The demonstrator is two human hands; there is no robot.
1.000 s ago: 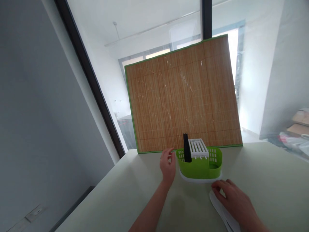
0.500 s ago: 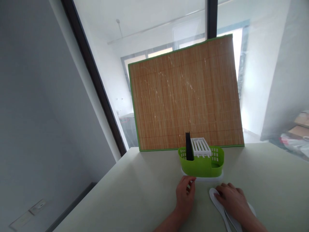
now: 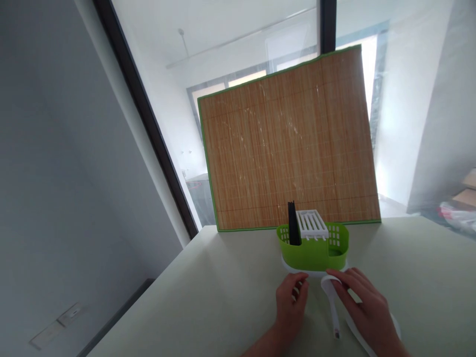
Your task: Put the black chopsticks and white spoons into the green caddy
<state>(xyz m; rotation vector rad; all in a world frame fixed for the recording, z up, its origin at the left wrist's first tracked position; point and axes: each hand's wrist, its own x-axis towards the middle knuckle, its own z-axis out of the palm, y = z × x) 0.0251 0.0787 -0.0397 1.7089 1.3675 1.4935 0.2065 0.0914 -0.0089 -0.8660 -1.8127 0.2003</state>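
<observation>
My right hand (image 3: 366,302) pinches a white spoon (image 3: 333,310) by its bowl end, with the handle hanging down toward me. Under and beside that hand lie other white pieces (image 3: 359,333), mostly hidden by it. My left hand (image 3: 292,300) rests at the front edge of the basket's white base, fingers curled with a gap between thumb and fingers and nothing in them. Behind both hands stands a green basket (image 3: 308,255) on a white base, holding black chopsticks (image 3: 293,223) at its left and a white slatted rack (image 3: 311,224) across its middle.
A bamboo mat (image 3: 290,144) with green edging stands upright behind the basket, at the far edge of the pale table (image 3: 223,292). A glass wall is behind it. Boxes and plastic (image 3: 459,210) lie beyond the table at the far right.
My right hand has lifted the spoon's bowl end off the table, and the spoon now hangs apart from the other white pieces. The view has shifted slightly.
</observation>
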